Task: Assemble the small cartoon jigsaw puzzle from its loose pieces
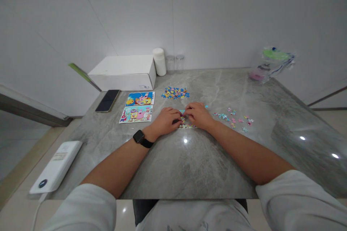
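My left hand [166, 120] and my right hand [198, 114] rest close together on the grey marble table [189, 166], fingertips meeting over a small joined patch of jigsaw puzzle [186, 124]. Both hands pinch at small pieces there; the pieces under the fingers are mostly hidden. A black watch [140, 137] is on my left wrist. A heap of loose blue and yellow puzzle pieces [175, 92] lies beyond the hands. Scattered pink and teal pieces [234, 117] lie to the right. Two cartoon picture cards [137, 107] lie to the left.
A white box [123, 72], a white bottle [159, 61] and two clear jars [175, 62] stand at the back by the wall. A dark phone [107, 100] lies left of the cards. A white power bank [56, 166] sits at the near left edge. A plastic bag [269, 64] is back right.
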The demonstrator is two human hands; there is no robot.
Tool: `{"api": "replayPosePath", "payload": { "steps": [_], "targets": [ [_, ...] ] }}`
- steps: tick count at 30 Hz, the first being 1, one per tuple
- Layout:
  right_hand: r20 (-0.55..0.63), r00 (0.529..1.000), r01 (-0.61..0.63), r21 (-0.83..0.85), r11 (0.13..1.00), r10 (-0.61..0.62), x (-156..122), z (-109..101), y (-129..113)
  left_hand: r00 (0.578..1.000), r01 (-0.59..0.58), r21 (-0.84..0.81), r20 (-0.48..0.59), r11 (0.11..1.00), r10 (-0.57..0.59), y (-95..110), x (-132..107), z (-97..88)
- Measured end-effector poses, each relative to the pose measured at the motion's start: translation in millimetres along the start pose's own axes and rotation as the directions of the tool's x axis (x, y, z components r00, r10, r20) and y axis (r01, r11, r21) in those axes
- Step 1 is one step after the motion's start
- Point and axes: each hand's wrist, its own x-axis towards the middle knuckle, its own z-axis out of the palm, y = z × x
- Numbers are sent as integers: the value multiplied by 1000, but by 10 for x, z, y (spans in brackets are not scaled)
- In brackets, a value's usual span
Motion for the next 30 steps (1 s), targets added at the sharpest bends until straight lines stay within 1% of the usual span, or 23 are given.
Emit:
{"api": "replayPosePath", "payload": {
  "steps": [8, 13, 16, 18, 20, 22, 24, 27, 29, 30],
  "targets": [
    [11, 1000, 26, 31, 999, -27, 1, -5, -19, 1000, -9, -4, 5, 1000, 9, -44, 4, 38],
    [24, 1000, 1, 30, 1000, -2, -14, 6, -79, 1000, -10, 9, 3, 1000, 10, -35, 12, 34],
    [-10, 1000, -10, 49, 999, 11, 4, -48, -99, 1000, -9, -1, -1, 1000, 9, -21, 12, 25],
    [-79, 996, -28, 77, 997, 35, 38, -170, -70, 1000, -6, -9, -8, 1000, 6, -19, 10, 23],
    [-174, 981, -63, 115, 991, 82, 73, -371, 16, 1000, -6, -16, -16, 1000, 6, -30, 8, 28],
    [-273, 950, -113, 149, 982, 150, 76, -624, 163, 1000, -11, -20, -19, 1000, 10, -48, 8, 38],
    [-342, 915, -171, 154, 973, 215, 18, -876, 358, 1000, -14, -22, -17, 1000, 14, -64, 9, 48],
    [-383, 872, -281, 122, 952, 306, -217, -1148, 686, 1000, -10, -17, -16, 1000, 10, -72, 11, 54],
    [-389, 844, -361, 99, 927, 370, -457, -1228, 888, 1000, -10, -14, -16, 1000, 10, -70, 13, 53],
    [-384, 837, -385, 91, 918, 389, -589, -1238, 976, 1000, -12, -11, -15, 1000, 12, -68, 14, 52]
  ]
}}
